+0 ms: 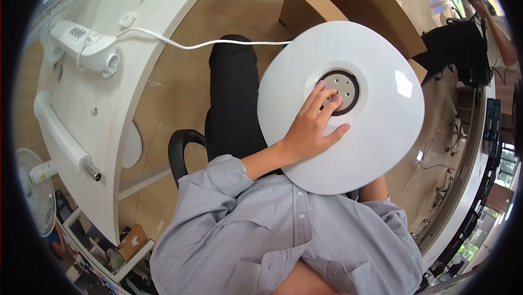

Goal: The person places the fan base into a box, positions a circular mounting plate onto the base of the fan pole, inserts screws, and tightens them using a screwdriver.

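A large white round fan base [381,131] lies tilted over my lap, with a dark-rimmed recess at its centre. Inside that recess sits a round metal plate [345,85] with several small holes. My left hand [313,123] rests on the base from above, fingertips bent onto the plate and thumb apart on the white surface. Whether anything small is under those fingertips cannot be made out. Of my right arm only the forearm [376,189] shows; the hand itself is hidden beneath the base.
On the white table [147,1] at left lie a white fan control unit [81,44], a white pole [65,131] and small parts. A white cable [190,46] runs from the unit to behind the base. An open cardboard box [359,1] stands ahead; another person [457,47] is at right.
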### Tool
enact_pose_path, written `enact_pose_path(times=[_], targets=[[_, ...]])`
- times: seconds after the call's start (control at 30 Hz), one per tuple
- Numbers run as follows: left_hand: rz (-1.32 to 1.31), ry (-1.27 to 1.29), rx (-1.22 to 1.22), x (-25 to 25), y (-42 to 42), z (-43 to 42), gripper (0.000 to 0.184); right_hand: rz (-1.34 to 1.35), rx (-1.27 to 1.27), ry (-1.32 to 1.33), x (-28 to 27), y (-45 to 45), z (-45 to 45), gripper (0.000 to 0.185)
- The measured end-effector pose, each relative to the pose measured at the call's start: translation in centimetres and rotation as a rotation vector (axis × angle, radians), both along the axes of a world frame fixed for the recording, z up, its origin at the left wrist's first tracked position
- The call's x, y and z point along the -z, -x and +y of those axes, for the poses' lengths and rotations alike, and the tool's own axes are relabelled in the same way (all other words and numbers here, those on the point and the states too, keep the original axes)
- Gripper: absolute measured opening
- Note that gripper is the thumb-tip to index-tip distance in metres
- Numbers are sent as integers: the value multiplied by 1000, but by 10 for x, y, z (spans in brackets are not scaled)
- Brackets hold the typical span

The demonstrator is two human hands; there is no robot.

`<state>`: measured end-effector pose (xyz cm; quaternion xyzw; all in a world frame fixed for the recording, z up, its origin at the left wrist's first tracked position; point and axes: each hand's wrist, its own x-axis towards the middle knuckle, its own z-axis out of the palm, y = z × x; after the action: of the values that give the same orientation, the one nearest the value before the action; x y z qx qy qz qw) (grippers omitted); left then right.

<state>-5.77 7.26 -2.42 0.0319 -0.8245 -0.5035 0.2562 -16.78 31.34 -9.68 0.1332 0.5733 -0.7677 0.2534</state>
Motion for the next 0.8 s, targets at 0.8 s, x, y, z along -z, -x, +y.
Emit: enact_pose_path(times=[0.8], targets=[[-253, 292, -58, 54, 56, -2, 73, -173, 7, 142, 77, 82, -38, 44]])
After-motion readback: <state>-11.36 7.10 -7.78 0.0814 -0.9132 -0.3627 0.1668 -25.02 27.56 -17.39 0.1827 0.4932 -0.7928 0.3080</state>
